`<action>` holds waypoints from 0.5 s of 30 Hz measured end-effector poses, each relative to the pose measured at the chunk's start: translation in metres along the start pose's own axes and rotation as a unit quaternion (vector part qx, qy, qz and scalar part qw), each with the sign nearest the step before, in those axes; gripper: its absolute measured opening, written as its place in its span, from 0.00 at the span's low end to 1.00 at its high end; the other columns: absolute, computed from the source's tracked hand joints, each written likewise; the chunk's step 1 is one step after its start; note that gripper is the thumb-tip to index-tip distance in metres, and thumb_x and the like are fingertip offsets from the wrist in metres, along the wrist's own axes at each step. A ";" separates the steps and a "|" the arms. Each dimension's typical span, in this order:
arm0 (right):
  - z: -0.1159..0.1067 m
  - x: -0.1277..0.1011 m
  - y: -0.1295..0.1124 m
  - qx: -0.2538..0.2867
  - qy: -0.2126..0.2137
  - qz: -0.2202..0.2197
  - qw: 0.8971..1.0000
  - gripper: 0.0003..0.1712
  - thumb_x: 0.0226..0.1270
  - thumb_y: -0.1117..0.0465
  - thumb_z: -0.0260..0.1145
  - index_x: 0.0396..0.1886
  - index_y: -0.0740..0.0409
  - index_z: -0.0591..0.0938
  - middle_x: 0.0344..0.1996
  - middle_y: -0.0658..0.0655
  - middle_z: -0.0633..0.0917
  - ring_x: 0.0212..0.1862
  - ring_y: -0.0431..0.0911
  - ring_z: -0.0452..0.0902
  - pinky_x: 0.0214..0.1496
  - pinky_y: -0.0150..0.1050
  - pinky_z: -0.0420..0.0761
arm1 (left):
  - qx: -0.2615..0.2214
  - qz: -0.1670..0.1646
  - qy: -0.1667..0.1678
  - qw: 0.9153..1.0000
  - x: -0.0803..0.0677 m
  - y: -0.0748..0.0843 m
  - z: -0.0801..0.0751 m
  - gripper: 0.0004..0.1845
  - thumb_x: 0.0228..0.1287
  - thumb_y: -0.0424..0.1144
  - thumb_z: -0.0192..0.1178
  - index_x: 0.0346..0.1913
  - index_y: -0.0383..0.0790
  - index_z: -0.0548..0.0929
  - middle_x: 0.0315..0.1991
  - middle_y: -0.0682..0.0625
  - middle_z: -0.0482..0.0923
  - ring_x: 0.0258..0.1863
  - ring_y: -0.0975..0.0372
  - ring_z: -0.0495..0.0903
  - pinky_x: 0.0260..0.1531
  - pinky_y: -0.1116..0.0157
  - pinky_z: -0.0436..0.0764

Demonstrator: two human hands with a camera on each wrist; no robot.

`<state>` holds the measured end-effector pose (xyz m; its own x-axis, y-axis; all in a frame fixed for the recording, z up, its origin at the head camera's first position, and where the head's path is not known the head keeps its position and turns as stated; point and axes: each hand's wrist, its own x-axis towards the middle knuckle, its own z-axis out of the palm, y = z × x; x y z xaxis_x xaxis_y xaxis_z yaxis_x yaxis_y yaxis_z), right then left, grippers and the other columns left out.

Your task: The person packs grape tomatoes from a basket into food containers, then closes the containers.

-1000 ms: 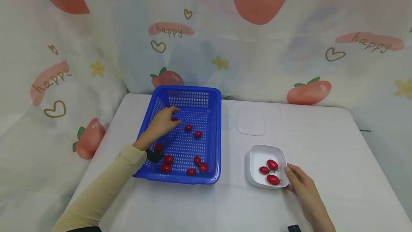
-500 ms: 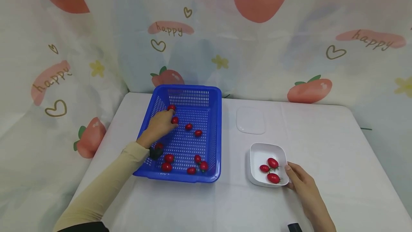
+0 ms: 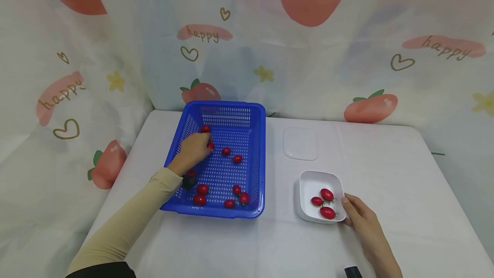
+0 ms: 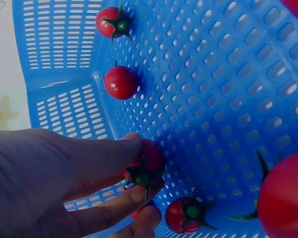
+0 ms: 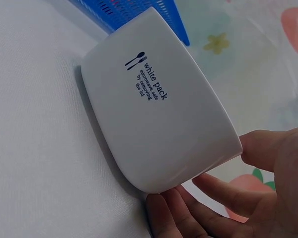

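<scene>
My left hand (image 3: 194,150) reaches into the blue plastic basket (image 3: 261,162). Between its thumb and fingers it pinches a cherry tomato (image 4: 151,157) with a green stem top, close over the basket floor. Other cherry tomatoes lie around it, one near the back left corner (image 3: 205,128) and a pair (image 3: 199,200) toward the front. My right hand (image 3: 362,222) holds the white square container (image 3: 305,183) by its right side, thumb at the rim and fingers low against the wall. Three cherry tomatoes (image 3: 327,213) lie inside the container. Printed lettering shows on its side in the right wrist view.
A clear lid (image 3: 300,144) lies flat on the white-covered table (image 3: 285,248), behind the container. A printed cloth (image 3: 308,63) hangs close behind the table and along its left side. A black object (image 3: 353,272) shows at the bottom edge beside my right forearm.
My left hand has come down onto a cherry tomato in the basket, its spread thumb and fingers closing around it. My right hand and the container have stayed in place.
</scene>
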<state>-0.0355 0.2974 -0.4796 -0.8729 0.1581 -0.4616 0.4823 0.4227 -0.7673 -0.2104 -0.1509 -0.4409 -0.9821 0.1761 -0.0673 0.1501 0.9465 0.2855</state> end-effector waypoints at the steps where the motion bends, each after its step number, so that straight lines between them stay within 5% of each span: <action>1: 0.000 0.000 0.000 -0.001 0.001 -0.001 1.000 0.43 0.83 0.36 0.47 0.81 0.63 0.58 0.79 0.69 0.63 0.50 0.25 0.69 0.48 0.17 0.78 | 0.000 0.000 0.000 1.000 0.001 0.000 0.000 0.11 0.64 0.37 0.71 0.45 0.36 0.86 0.39 0.41 0.89 0.36 0.49 0.86 0.37 0.51 0.85; 7: 0.000 0.000 0.001 -0.002 0.004 -0.006 1.000 0.43 0.83 0.37 0.47 0.81 0.64 0.58 0.79 0.70 0.63 0.56 0.32 0.72 0.48 0.16 0.77 | -0.025 0.011 -0.001 1.000 0.001 0.000 -0.003 0.13 0.64 0.37 0.71 0.50 0.37 0.87 0.44 0.40 0.90 0.41 0.48 0.87 0.45 0.48 0.86; 15: 0.000 0.000 0.000 -0.002 0.004 -0.009 1.000 0.43 0.84 0.38 0.47 0.81 0.64 0.58 0.78 0.70 0.64 0.48 0.22 0.68 0.48 0.16 0.77 | -0.105 0.023 -0.025 0.994 -0.005 0.004 -0.011 0.15 0.66 0.37 0.71 0.54 0.39 0.87 0.48 0.40 0.89 0.49 0.48 0.87 0.55 0.48 0.84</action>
<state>-0.0354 0.2978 -0.4798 -0.8816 0.1579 -0.4448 0.4670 0.4290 -0.7732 -0.2066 -0.1511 -0.4288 -0.9670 0.2359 -0.0957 0.1622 0.8606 0.4827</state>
